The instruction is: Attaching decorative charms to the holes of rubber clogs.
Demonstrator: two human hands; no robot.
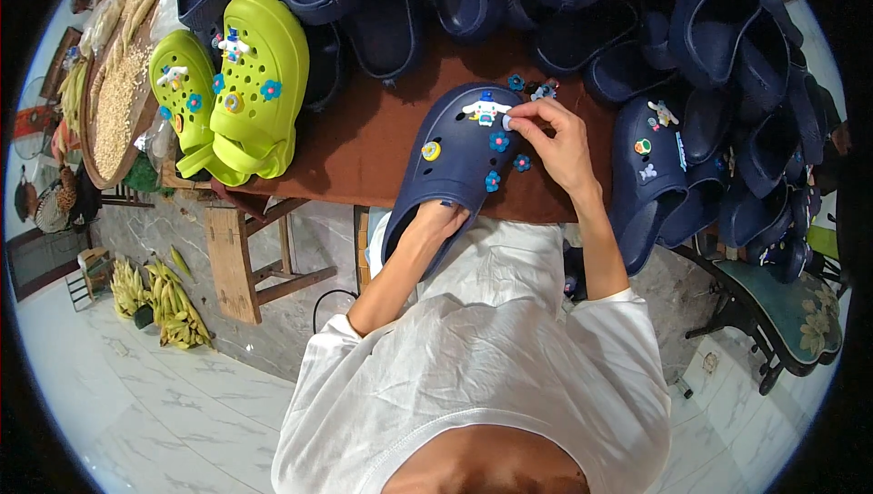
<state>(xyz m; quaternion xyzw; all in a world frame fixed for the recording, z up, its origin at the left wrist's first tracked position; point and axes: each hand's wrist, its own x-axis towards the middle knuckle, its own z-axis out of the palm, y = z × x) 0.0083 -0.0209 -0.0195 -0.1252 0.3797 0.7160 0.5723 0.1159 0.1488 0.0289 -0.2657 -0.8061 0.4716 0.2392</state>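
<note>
A navy clog (452, 135) lies in front of me at the brown cloth's near edge, its toe pointing away. My left hand (435, 221) reaches into its foot opening, so the fingers are hidden inside. At the clog's right side my right hand (556, 138) pinches a small pale shoe charm (509, 121), partly covered by the fingertips. Fixed on the clog are a white character charm with a blue hat (486, 109), a round yellow charm (430, 150) and blue flower charms (498, 141). One loose blue flower charm (521, 163) rests on the cloth beside it.
Two lime-green clogs (259, 76) with charms stand at the left. Many navy clogs (718, 35) are heaped along the back and right, including a decorated navy clog (644, 176). A wooden stool (235, 262), bananas (177, 303) and a green-cushioned chair (791, 308) surround the table.
</note>
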